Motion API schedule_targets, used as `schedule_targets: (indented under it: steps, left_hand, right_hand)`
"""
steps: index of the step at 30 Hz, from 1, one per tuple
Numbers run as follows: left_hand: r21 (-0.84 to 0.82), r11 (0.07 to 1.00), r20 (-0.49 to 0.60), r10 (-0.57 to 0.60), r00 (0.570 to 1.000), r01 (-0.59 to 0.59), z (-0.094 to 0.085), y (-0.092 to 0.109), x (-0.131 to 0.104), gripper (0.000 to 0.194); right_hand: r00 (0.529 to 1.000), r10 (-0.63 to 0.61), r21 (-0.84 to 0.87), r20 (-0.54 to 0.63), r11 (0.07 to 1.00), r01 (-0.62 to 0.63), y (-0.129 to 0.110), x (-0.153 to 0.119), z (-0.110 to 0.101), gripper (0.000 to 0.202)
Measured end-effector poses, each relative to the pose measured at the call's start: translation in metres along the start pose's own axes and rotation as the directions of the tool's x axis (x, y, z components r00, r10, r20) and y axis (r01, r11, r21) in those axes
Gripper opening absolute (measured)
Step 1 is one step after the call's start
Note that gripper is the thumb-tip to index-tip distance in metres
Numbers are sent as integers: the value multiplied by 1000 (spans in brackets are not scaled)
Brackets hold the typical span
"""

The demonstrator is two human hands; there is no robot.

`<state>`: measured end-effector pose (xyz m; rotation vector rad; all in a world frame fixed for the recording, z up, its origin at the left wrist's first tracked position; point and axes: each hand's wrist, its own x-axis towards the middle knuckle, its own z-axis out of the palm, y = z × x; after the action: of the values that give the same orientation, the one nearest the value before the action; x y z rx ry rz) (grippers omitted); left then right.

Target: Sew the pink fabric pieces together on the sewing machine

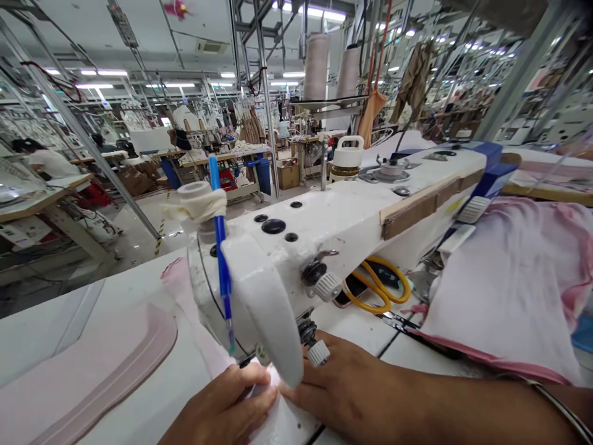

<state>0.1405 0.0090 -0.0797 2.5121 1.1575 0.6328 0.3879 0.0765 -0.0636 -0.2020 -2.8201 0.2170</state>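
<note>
Two hands are placed at the white sewing machine; beneath its head, pale pink fabric is touched by the left hand, fingers slightly parted. Whether it is pinched there, or held by the partly hidden right hand, cannot be told.

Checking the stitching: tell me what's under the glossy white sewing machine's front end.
Pale pink cloth, left hand and right hand close by; the rounded white cover and hands hide needle and stitches.

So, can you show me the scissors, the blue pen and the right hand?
Scissors (377, 283): head view, on a yellow handle.
Blue pen (223, 266): head view, on the barrel.
Right hand (338, 380): head view, on its back.
</note>
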Motion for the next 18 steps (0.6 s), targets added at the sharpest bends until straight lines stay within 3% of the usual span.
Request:
schedule_targets:
  steps: [5,11,15,18]
  left_hand:
    - [20,999,-83,-38,996,40,10,-1,-7,40]
    - [30,995,-39,-99,994,100,18,2,-6,29]
    - [222,975,-185,18,983,25,20,13,0,30]
    - [321,947,-223,73,972,3,21,15,1,43]
  right_hand:
    - [999,6,3,-54,1000,-6,-4,0,7,27]
    - [1000,-9,-2,-20,1000,9,-4,3,13,31]
    - [999,23,17,39,1000,-23,-3,4,13,25]
    - [999,31,19,28,999,-32,-6,4,13,28]
